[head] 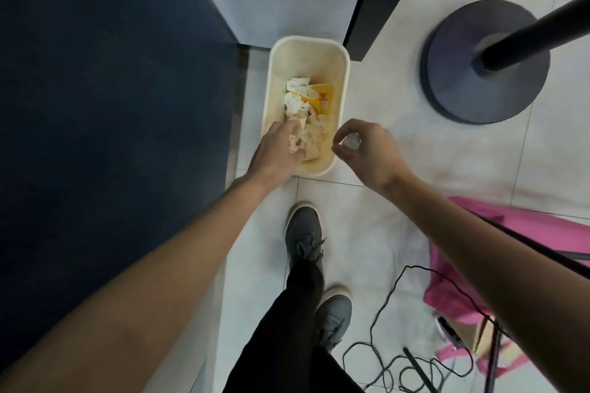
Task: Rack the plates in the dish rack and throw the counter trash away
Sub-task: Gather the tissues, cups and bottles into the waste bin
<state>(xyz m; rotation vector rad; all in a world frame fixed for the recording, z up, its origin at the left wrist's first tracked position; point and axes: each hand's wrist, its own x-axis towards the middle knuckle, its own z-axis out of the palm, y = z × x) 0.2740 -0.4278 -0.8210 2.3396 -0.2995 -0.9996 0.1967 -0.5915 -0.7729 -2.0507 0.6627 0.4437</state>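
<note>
A cream rectangular trash bin stands on the tiled floor and holds crumpled white paper and a yellow wrapper. My left hand hangs over the bin's near left corner and grips a crumpled beige wrapper. My right hand is just right of the bin's near edge, fingers curled round a small white crumpled scrap. No plates or dish rack are in view.
A dark blue counter side fills the left. A black panel stands behind the bin. A round dark stand base with a pole sits far right. A pink cloth and black cables lie near my feet.
</note>
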